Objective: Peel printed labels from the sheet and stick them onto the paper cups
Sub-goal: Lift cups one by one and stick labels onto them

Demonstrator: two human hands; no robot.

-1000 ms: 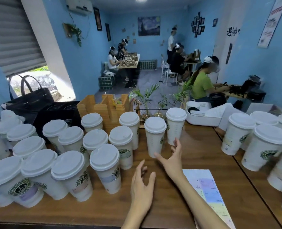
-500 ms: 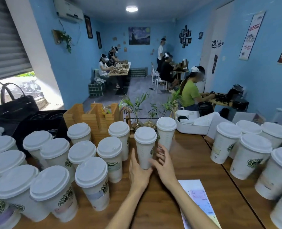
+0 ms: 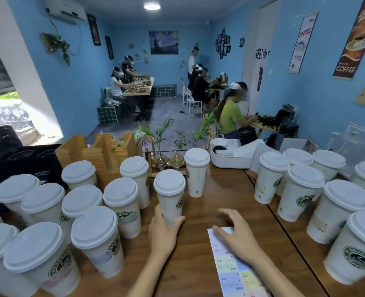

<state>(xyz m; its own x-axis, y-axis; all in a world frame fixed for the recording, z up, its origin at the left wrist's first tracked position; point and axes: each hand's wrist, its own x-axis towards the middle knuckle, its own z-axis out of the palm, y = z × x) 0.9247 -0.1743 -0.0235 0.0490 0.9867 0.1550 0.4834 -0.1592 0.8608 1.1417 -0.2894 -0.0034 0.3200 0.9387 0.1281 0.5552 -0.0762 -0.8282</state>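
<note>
Wooden table [image 3: 230,189] | left hand [image 3: 163,231] grips lidded cup [image 3: 169,196] | right hand [image 3: 237,234] loosely spread (blurred) over label sheet [image 3: 235,273]

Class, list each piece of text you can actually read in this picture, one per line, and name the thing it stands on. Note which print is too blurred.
"COFFEE": brown hanging poster on the blue right wall.
"S": base of the white lidded paper cup behind the held one.
Green round logos on the cups: lettering blurred.
Pastel label sheet under the right hand: print too small.
White wall banner and black wall characters: unreadable.
</note>
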